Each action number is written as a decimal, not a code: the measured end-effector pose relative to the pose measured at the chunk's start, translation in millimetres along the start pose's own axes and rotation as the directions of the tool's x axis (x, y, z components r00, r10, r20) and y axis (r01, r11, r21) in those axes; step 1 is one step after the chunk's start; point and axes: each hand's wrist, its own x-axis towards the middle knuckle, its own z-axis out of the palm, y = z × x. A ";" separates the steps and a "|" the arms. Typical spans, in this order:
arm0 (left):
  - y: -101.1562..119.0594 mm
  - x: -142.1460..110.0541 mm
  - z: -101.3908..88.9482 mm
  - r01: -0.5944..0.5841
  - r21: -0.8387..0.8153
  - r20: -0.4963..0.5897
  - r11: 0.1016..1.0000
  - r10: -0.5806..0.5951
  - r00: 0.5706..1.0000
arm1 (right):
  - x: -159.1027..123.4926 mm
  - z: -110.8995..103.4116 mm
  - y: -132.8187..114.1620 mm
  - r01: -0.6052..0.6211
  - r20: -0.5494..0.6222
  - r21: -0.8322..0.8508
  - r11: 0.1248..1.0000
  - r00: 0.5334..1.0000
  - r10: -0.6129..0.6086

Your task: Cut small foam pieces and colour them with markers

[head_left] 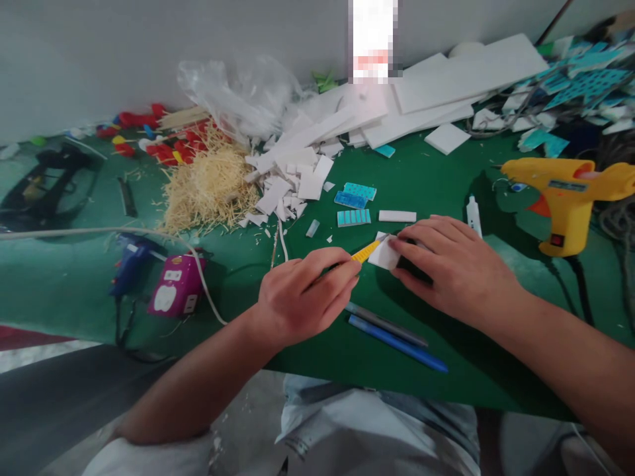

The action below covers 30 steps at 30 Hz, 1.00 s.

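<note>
My left hand is closed around a yellow utility knife, its tip pointing right onto a small white foam board piece. The fingers of my right hand grip the right side of that piece against the green table. Just behind it lies a white foam strip. To the left of the strip are a blue-striped piece, a dark blue piece and a dotted turquoise piece. A blue pen and a grey pen rest in front of my hands.
A yellow glue gun stands at right, near a white pen. Foam scraps, wood shavings and large white boards fill the back. At left are a purple power cube, a blue glue gun and a white cable.
</note>
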 end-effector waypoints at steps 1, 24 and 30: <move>0.9 0.5 -0.6 0.000 0.001 0.003 1.000 0.000 1.000 | -0.1 0.3 -0.3 -0.005 0.000 -0.001 1.000 1.000 0.005; 3.1 4.3 -19.9 -0.018 -0.001 0.044 1.000 0.018 0.999 | 0.4 -1.9 0.8 -0.004 0.028 -0.017 1.000 1.000 0.005; 1.8 4.4 -26.1 -0.002 0.008 0.041 1.000 0.001 0.999 | -0.1 -2.4 0.5 -0.007 0.026 -0.003 1.000 1.000 0.007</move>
